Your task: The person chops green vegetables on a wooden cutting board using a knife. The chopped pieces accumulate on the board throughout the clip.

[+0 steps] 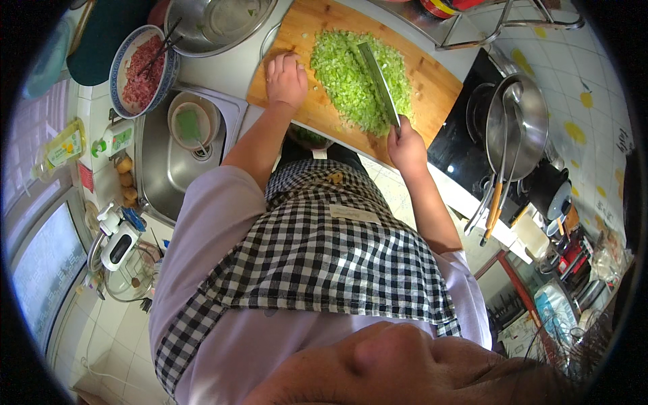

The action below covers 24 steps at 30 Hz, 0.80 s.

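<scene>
My right hand [407, 147] grips the handle of a kitchen knife [378, 83], whose broad blade lies over a wide pile of finely chopped green vegetable [341, 76]. The pile is spread across the middle of a wooden cutting board [435, 86]. To the left of the pile, my left hand [287, 78] rests on the board near its left edge, with nothing seen in it; its fingers are partly bent. The blade's lower edge is hidden among the green bits.
Left of the board are a metal basin [217, 25], a bowl of minced meat [144, 76] with chopsticks, and a steel sink [174, 167] holding a small bowl [192, 124]. A black stove [458, 147] with a steel wok [516, 126] and long-handled utensils stands at the right.
</scene>
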Each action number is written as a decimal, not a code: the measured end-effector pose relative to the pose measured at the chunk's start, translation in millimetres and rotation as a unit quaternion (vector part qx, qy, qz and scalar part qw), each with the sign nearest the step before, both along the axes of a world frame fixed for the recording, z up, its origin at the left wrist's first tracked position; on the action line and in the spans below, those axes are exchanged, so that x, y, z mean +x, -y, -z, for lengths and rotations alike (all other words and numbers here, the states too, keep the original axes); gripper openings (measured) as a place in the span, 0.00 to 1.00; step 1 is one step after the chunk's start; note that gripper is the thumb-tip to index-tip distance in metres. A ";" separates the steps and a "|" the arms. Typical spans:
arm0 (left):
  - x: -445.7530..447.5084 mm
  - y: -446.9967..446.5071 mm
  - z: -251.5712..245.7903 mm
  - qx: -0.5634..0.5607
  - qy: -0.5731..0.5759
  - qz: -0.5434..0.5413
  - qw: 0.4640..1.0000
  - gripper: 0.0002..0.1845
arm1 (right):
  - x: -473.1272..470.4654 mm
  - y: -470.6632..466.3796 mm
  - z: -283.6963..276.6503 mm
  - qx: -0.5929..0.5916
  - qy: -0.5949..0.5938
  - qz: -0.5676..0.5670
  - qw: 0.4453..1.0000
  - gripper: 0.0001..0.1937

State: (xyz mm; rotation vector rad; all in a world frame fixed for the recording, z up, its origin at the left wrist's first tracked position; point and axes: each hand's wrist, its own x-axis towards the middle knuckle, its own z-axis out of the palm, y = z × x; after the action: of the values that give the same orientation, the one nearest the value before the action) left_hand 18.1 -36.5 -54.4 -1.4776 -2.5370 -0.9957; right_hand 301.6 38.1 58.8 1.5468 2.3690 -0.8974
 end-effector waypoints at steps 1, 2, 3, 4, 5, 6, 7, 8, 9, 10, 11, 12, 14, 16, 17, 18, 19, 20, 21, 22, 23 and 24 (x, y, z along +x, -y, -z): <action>0.3 0.5 -0.3 0.002 0.000 0.006 1.000 0.11 | 0.0 0.3 -1.2 -0.010 -0.002 0.004 1.000 0.17; -0.9 -1.1 -0.4 0.016 -0.004 0.009 1.000 0.11 | 0.8 -1.0 -2.6 -0.013 0.010 0.006 1.000 0.17; -0.5 -1.1 -0.3 0.004 -0.003 0.009 1.000 0.12 | 1.6 -0.7 -3.7 -0.019 0.015 0.007 1.000 0.16; -1.2 -2.2 -0.1 0.001 -0.005 0.002 1.000 0.12 | 1.3 -1.5 -3.5 -0.022 0.019 0.004 1.000 0.16; -0.6 -1.6 0.3 -0.009 0.000 -0.002 1.000 0.12 | 2.4 -1.2 -3.6 -0.012 0.015 0.004 1.000 0.15; -0.6 -1.5 0.7 -0.003 -0.003 -0.001 1.000 0.12 | 2.7 -0.3 -2.8 -0.008 0.016 0.005 1.000 0.15; -1.0 -1.8 1.0 -0.001 -0.006 0.001 1.000 0.12 | 3.2 -0.3 -1.9 0.015 0.005 0.006 1.000 0.15; -0.1 0.2 1.0 -0.002 -0.007 0.004 1.000 0.12 | 4.4 1.9 -1.3 0.015 0.009 0.010 1.000 0.15; 0.5 1.1 0.9 -0.009 -0.007 0.004 1.000 0.12 | 5.1 3.4 -0.5 0.032 0.002 0.000 1.000 0.15; 0.3 1.0 0.8 -0.013 -0.010 0.004 1.000 0.12 | 6.1 2.8 0.0 0.032 0.008 -0.009 0.999 0.15; -0.1 0.3 0.4 -0.014 -0.017 0.001 1.000 0.12 | 6.2 3.4 0.5 0.053 -0.017 -0.025 0.998 0.15; -0.1 0.6 0.0 -0.012 -0.010 0.001 1.000 0.12 | 8.4 4.1 -0.4 0.047 -0.009 -0.012 0.999 0.15; 0.1 0.0 -0.7 -0.005 0.000 0.001 1.000 0.12 | 9.3 4.0 -0.8 0.035 -0.013 0.013 0.999 0.15; 0.2 0.0 -1.3 -0.007 -0.006 0.001 1.000 0.12 | 9.9 3.4 -2.4 0.018 0.000 0.021 1.000 0.15; -0.8 -1.2 -1.4 -0.001 -0.011 0.005 1.000 0.12 | 10.0 2.5 -3.3 -0.004 0.025 0.019 1.000 0.16; -0.6 -1.5 -1.2 -0.005 -0.010 0.005 1.000 0.12 | 10.0 1.3 -4.0 -0.011 0.026 0.012 1.000 0.16; -1.8 -2.1 -1.2 -0.009 -0.009 0.003 1.000 0.12 | 10.5 0.5 -5.1 -0.009 0.027 0.016 0.999 0.16; -0.9 -1.0 -0.9 -0.017 -0.004 0.003 1.000 0.12 | 14.0 2.5 -7.8 0.002 0.009 0.018 1.000 0.16; -0.9 -1.0 -0.4 -0.011 -0.007 0.000 1.000 0.12 | 17.6 3.9 -10.6 0.012 0.001 0.023 1.000 0.16; -0.8 -1.0 0.1 -0.005 -0.011 -0.003 1.000 0.12 | 21.8 6.3 -13.5 0.023 -0.029 0.028 0.999 0.15; -0.6 -0.4 0.5 -0.001 -0.015 -0.003 1.000 0.12 | 26.1 9.4 -16.5 0.033 -0.050 0.037 0.998 0.14; -0.7 -0.3 0.6 -0.002 -0.013 -0.003 1.000 0.12 | 29.8 11.8 -18.9 0.043 -0.073 0.047 0.995 0.14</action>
State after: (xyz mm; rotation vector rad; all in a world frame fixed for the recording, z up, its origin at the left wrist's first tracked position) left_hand 17.4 -36.2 -55.0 -1.4718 -2.5262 -0.9649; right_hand 331.5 26.3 77.7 1.6914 2.4831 -0.9726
